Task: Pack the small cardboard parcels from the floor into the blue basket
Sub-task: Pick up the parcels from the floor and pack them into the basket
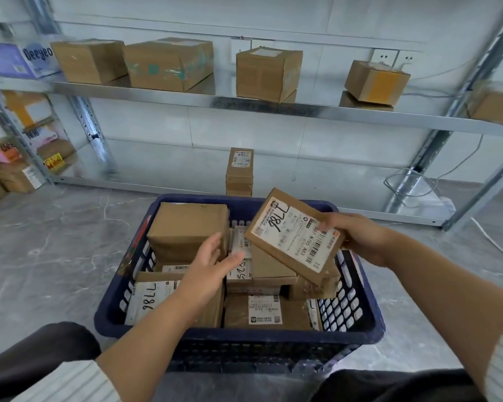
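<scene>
A blue plastic basket [244, 340] sits on the floor right in front of me, holding several cardboard parcels. My right hand [357, 236] grips a flat labelled parcel [295, 236] by its right end, tilted above the basket's right half. My left hand [212, 265] hovers open over the basket's middle, fingers spread, next to a plain brown parcel [189, 227] at the back left. Another small labelled parcel [239, 169] stands upright on the floor just behind the basket.
A metal shelf rack [273, 107] stands behind the basket, with several larger cardboard boxes [169, 65] on its shelf. More boxes are stacked at the far left [15, 158]. White cables [413, 184] lie on the floor at the right. My knees flank the basket.
</scene>
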`<action>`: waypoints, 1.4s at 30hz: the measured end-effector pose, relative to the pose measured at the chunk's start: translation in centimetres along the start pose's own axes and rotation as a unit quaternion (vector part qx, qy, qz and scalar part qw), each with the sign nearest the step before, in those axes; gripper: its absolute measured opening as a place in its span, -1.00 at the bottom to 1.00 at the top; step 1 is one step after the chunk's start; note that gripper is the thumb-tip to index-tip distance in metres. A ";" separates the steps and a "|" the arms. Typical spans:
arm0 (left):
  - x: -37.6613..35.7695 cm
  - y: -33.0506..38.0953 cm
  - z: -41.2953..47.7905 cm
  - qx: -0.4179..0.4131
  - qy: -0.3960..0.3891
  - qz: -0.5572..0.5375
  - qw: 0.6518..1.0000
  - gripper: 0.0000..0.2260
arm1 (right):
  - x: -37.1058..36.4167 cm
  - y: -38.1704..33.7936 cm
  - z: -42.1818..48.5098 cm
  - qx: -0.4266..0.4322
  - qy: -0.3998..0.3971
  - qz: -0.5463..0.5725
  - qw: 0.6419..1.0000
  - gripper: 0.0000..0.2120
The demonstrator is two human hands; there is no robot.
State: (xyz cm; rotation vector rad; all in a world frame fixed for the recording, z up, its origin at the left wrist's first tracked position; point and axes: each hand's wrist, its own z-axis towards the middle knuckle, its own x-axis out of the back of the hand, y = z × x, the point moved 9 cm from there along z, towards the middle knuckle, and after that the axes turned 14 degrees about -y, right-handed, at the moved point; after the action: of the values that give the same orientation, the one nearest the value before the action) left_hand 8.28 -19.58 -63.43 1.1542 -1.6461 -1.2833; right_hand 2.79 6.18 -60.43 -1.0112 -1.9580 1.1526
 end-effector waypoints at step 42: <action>-2.7 -3.8 1.0 0.148 -0.076 -0.312 0.935 -0.67 | -0.5 11.8 2.1 -0.203 0.194 0.179 0.943 -0.85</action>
State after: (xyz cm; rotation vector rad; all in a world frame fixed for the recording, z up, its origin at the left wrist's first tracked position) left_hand 9.06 -17.08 -67.38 1.9132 -1.6873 -1.5666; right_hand 4.76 8.68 -71.94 -1.7242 -1.7620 0.6540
